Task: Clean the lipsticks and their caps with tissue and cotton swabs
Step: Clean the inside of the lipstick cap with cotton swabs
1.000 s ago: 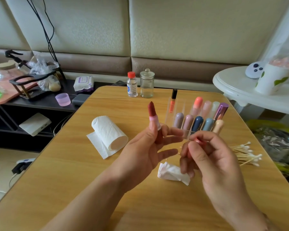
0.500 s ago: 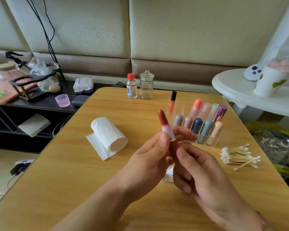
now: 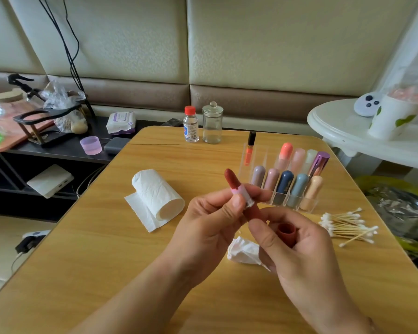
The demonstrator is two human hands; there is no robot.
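My left hand point(image 3: 212, 222) pinches an opened dark red lipstick point(image 3: 237, 186) by its pale pink collar, the bullet pointing up and to the left. My right hand point(image 3: 297, 251) holds the matching dark red cap point(image 3: 286, 233), its open mouth facing up, while its thumb touches the lipstick's red base. A crumpled tissue point(image 3: 243, 251) lies on the table under my hands. A tissue roll point(image 3: 157, 194) lies to the left, and a pile of cotton swabs point(image 3: 348, 225) to the right.
A clear organiser point(image 3: 287, 179) with several capped lipsticks and an orange lip gloss stands behind my hands. A red-capped bottle point(image 3: 191, 125) and a glass jar point(image 3: 212, 124) sit at the wooden table's point(image 3: 106, 261) far edge. A white side table point(image 3: 336, 126) stands right.
My hands came together and dropped lower. The lipstick tilted from upright to leaning left. My right hand now shows the red cap, its thumb against the lipstick's base.
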